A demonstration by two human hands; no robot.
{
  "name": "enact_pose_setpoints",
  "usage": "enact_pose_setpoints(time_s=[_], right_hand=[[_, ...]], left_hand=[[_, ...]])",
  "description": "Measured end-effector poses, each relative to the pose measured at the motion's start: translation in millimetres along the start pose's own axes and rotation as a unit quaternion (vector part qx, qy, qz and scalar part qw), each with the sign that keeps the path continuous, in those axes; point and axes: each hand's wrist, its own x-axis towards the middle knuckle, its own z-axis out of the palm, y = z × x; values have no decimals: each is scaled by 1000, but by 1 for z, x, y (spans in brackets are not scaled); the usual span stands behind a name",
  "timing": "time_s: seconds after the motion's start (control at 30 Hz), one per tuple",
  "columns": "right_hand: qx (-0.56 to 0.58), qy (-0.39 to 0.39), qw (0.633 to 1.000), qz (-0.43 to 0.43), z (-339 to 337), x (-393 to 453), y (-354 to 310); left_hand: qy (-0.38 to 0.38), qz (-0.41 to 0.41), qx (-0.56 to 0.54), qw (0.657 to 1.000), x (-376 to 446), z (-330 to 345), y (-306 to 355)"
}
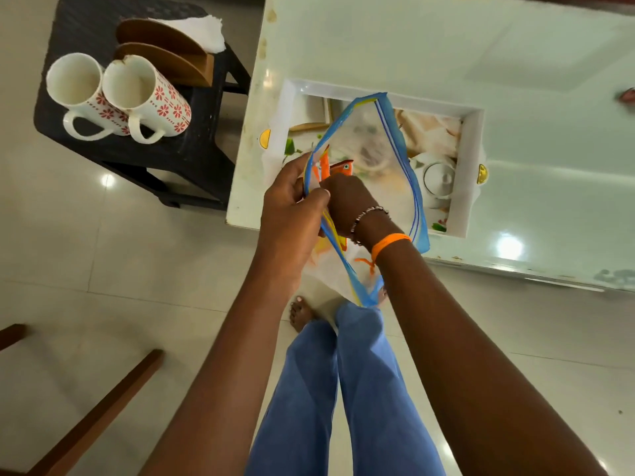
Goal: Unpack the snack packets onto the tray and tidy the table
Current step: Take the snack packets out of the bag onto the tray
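The orange snack packet [338, 168] lay inside the clear plastic zip bag with blue edges [388, 149], close to its open mouth, and only a small part of it showed above the fingers. The right hand [347, 204] was inside the bag and closed around this packet. The left hand [293, 214] pinched the left rim of the bag and held the mouth open. The long axis of the bag ran from near to far, and its far end hung over the white rectangular tray with a printed tea picture [472, 173]. This tray stood on the pale glossy worktop [515, 63], just beyond the hands. So, in my judgement, the packet needed to come out toward the near side and then go forward to the tray.
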Motion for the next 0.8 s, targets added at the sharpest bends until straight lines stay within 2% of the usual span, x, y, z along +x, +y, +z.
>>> enact_pose_setpoints(time_s=[0.07,0.13,0.37,0.5,0.6,0.67,0.8], right_hand=[[104,85,991,-11,-16,-19,8],[178,137,974,-3,-32,-38,19],[303,287,908,38,-71,-89,81],[445,334,827,80,-80,-111,125],[522,332,774,131,-80,-120,160],[526,314,773,168,-78,-123,182],[429,327,809,233,-78,-115,219]], left_hand=[[-12,-2,-8,1000,1,7,1],[-22,-17,-27,999,3,15,3],[-55,-17,26,998,10,45,0],[-57,-5,78,995,14,69,-6],[-71,0,106,992,14,83,-7],[-74,-1,126,989,13,92,-7],[-76,0,154,985,11,106,-6]])
